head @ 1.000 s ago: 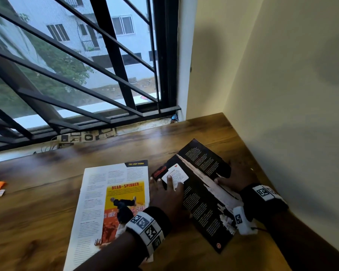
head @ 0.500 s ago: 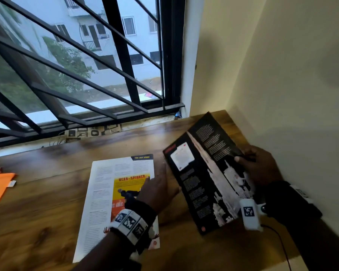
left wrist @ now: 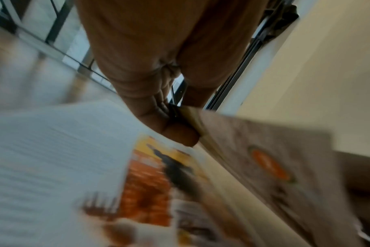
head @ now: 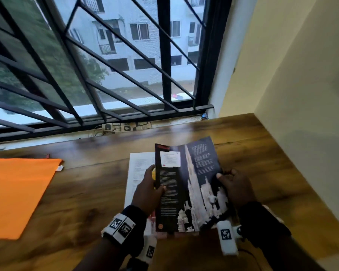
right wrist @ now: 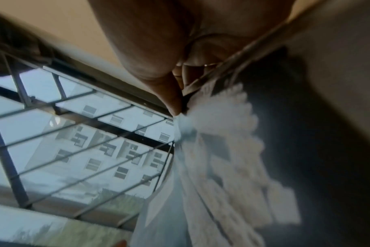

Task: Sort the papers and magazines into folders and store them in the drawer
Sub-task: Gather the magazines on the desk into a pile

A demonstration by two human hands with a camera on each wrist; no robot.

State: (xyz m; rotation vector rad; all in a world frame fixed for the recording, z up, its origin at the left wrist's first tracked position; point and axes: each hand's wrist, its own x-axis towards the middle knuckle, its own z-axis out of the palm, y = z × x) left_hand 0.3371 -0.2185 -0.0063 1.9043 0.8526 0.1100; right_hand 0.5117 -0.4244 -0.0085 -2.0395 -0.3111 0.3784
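Dark magazine, showing a pale tower, is held raised above the wooden desk. Left hand pinches its left edge, right hand curls round its right edge. Beneath lies a white magazine; an orange folder lies far left.

Black wristbands carry white square-coded marker blocks.

Both forearms reach forward, the left hand and right hand raised side by side with thumbs on top, fingers curled in a pinch.
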